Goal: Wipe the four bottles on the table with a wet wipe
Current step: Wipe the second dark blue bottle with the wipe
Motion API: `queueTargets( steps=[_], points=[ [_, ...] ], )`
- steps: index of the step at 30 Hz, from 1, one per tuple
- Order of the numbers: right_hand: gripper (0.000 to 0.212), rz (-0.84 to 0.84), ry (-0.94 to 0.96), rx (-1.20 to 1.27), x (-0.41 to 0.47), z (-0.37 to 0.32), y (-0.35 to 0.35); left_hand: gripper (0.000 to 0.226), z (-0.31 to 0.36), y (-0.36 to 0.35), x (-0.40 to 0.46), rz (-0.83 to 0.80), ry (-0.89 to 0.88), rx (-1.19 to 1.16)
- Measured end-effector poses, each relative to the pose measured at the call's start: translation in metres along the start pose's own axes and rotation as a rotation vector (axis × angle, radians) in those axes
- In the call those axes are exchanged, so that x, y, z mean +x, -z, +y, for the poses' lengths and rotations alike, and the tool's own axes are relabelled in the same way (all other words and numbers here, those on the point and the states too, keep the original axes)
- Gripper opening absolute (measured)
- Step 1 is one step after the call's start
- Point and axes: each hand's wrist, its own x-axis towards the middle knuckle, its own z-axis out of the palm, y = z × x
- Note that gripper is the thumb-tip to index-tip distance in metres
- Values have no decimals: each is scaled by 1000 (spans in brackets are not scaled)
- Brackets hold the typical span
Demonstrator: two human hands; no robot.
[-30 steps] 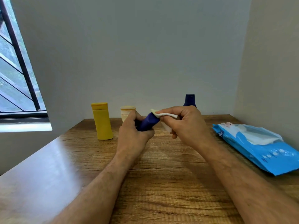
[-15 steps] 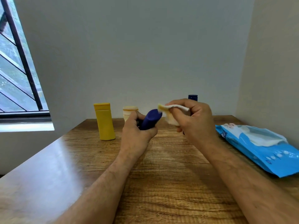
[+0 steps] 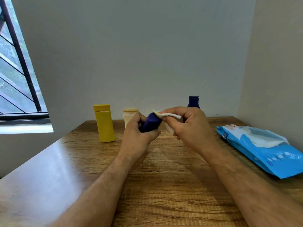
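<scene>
Window [image 3: 16, 63] daylight glares off table [image 3: 49, 161].

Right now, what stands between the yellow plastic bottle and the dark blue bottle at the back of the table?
In the head view, a cream-coloured bottle stands between the yellow plastic bottle and the dark blue bottle at the back, partly hidden by the left hand.

Your tabletop [image 3: 172, 174] is wood-grain, brown with fine dark streaks, and its left part shines with a smooth, glossy glare. Left of the wipe pack, the yellow bottle [image 3: 105, 124] looks like smooth matt plastic, and the cream bottle [image 3: 129, 115] beside it likewise. The dark blue bottle [image 3: 150, 123] you hold has a smooth, faintly satin skin. The white wet wipe [image 3: 167, 115] looks soft and cloth-like. The wipe pack [image 3: 265, 153] is glossy blue plastic film, slightly crinkled.
</scene>
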Motion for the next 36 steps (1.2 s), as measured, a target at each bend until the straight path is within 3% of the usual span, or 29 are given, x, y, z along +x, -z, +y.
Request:
queueTargets(
  steps=[7, 15, 17, 21, 26, 36],
  points=[
    [19, 98, 19, -14, 2, 2, 3, 49, 5, -1, -1, -145, 156, -451],
    [17, -65, 4, 29, 1, -1, 4, 42, 9, 2, -2, -205, 235, -852],
    [15, -63, -5, -6, 0, 1, 3, 40, 8, 3, -1, -189, 231, -801],
    [17, 51, -13, 12, 2, 3, 4, 44, 7, 2, -2, -180, 157, -483],
    [19, 120, -58, 26, 4, 6, 5, 47, 7, 1, -4, -155, 81, -328],
    [16, 108, -160, 17, 6, 12, 2, 46, 2, 1, -1, -219, 33, -376]
  ],
)
